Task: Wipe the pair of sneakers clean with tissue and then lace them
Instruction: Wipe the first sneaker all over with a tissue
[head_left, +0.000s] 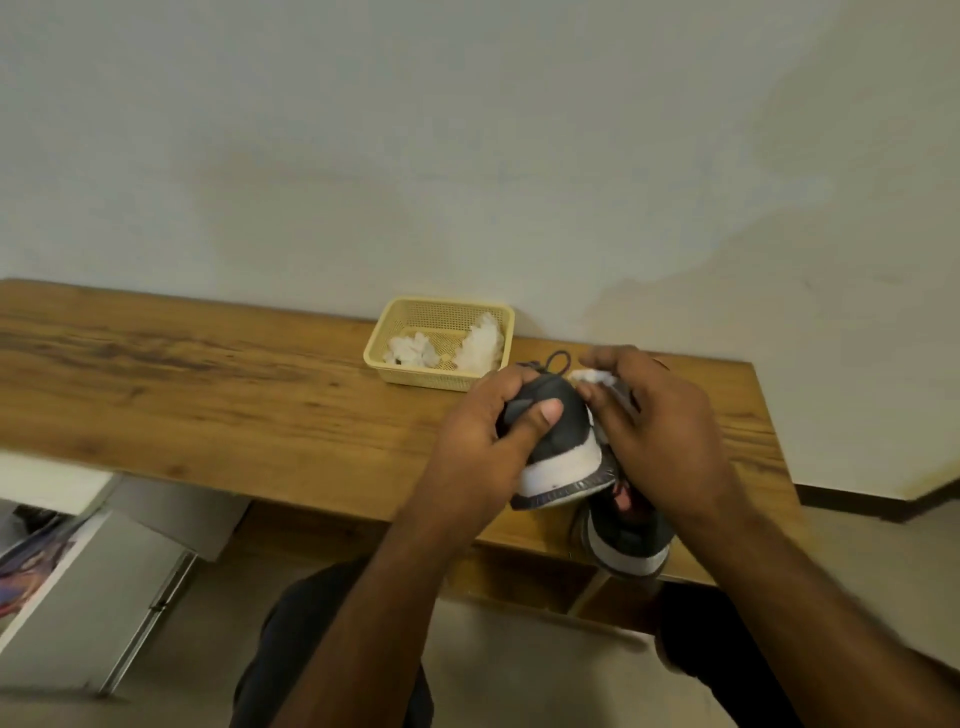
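Above a wooden table (208, 374), the left hand (493, 431) grips a dark grey sneaker with white sole (558, 447); the right hand (660, 431) pinches white tissue (595, 376) against it. A second sneaker (626, 540) lies beneath.

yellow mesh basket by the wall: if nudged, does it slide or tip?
The basket looks like thin perforated plastic holding only crumpled tissue, so probably very light and apt to slide on the smooth wooden table. Its low, wide shape makes tipping unlikely.

Over the wooden table (208, 374), the left hand (493, 431) grips a dark sneaker (563, 441) while the right hand (654, 421) presses white tissue (592, 376) against it.
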